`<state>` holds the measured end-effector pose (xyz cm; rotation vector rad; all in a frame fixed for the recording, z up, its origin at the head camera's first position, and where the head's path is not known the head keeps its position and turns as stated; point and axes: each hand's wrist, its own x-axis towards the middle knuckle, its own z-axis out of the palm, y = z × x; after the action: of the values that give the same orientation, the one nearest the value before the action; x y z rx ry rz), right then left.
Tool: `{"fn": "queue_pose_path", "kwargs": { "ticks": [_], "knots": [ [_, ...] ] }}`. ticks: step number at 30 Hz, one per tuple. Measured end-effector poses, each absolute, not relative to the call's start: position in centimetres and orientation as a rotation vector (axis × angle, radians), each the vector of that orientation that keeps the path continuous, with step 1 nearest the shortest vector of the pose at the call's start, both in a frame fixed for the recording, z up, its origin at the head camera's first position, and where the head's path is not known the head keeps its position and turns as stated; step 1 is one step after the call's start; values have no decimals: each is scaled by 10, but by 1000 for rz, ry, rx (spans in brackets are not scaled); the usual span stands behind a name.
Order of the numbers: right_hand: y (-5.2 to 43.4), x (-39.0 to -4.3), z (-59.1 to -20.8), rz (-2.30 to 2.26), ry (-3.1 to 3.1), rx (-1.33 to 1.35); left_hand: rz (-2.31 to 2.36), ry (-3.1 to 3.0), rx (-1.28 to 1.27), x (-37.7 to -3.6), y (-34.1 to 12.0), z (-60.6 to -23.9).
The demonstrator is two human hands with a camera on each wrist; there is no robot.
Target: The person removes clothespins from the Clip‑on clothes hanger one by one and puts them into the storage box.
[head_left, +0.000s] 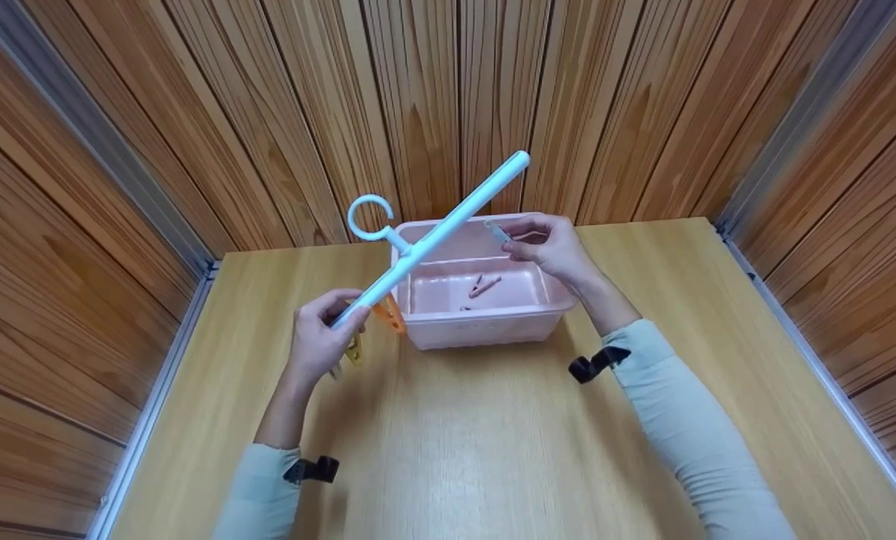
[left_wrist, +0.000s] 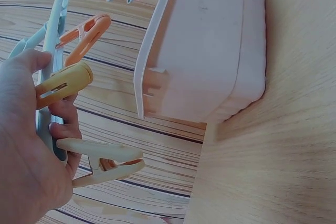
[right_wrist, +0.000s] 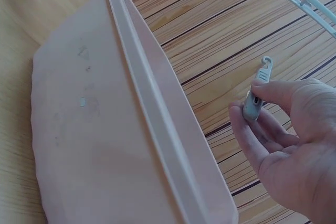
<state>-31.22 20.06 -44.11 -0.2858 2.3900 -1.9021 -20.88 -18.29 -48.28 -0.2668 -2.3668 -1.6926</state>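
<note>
My left hand (head_left: pixel 320 337) grips the lower end of a light blue hanger bar (head_left: pixel 436 236) with a ring hook (head_left: pixel 365 217); the bar rises diagonally to the upper right over a pink plastic bin (head_left: pixel 485 319). Orange (left_wrist: pixel 84 35), yellow (left_wrist: pixel 60 85) and cream (left_wrist: pixel 102 161) clothespins hang from the bar by my left hand (left_wrist: pixel 26 150). My right hand (head_left: pixel 552 244) is above the bin's far right part and pinches a grey-blue clothespin (head_left: pixel 498 231), (right_wrist: pixel 256 95) between thumb and fingers (right_wrist: pixel 273 90). Pink clothespins (head_left: pixel 483 285) lie inside the bin.
The bin (right_wrist: pixel 105 145) stands at the back middle of a light wooden table (head_left: pixel 477 450). Wood-panelled walls (head_left: pixel 418 90) close in the back and both sides, with metal rails along the table's left and right edges.
</note>
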Motion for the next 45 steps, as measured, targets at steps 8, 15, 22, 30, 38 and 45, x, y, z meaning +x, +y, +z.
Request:
{"fn": "queue_pose_path", "kwargs": {
  "ticks": [8, 15, 22, 30, 38, 45],
  "knots": [
    [197, -316, -429, -1629, 2443, -335, -1697, -2366, -269, -208, -183, -481],
    [194, -320, -428, -1497, 2463, -362, -1715, -2359, -270, -209, -183, -481],
    [193, -321, -427, -1519, 2447, -342, -1715, -2383, -256, -211, -183, -480],
    [191, -322, -431, -1591, 2415, -295, -1716, -2364, -264, -214, -182, -477],
    [190, -322, -433, -1585, 2428, -321, -1732, -2358, -273, -213, -181, -478],
    [193, -319, -438, -1625, 2432, -374, -1665, -2384, -285, -215, -180, -473]
  ]
}}
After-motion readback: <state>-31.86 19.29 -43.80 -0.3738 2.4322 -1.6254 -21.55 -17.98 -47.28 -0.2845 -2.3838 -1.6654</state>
